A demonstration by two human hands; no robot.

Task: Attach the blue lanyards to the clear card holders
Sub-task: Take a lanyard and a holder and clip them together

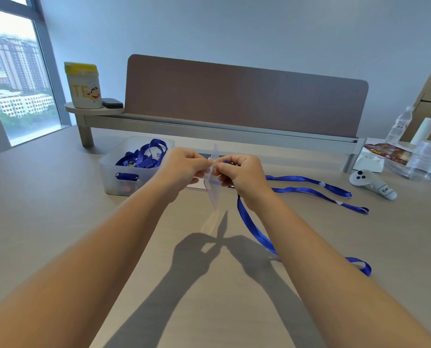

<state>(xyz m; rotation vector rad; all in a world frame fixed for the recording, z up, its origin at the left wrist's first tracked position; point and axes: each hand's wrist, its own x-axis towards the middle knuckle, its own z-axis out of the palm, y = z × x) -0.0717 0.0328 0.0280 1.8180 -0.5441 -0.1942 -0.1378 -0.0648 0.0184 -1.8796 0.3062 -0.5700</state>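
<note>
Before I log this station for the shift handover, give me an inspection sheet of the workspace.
Surface: beige desk, shadows of both arms on it.
Job's things: clear card holder held edge-on above the desk; blue lanyard trails from the right hand to the desk; more lanyards in the translucent bin; another lanyard lies on the right.
Clutter: white controller, water bottle, stack of clear plastic items, yellow-lidded tub on a shelf.
Hands: left hand and right hand both pinch at the holder's top.
Cables: nothing seen.
Surroundings: brown divider panel, window at left.
</note>
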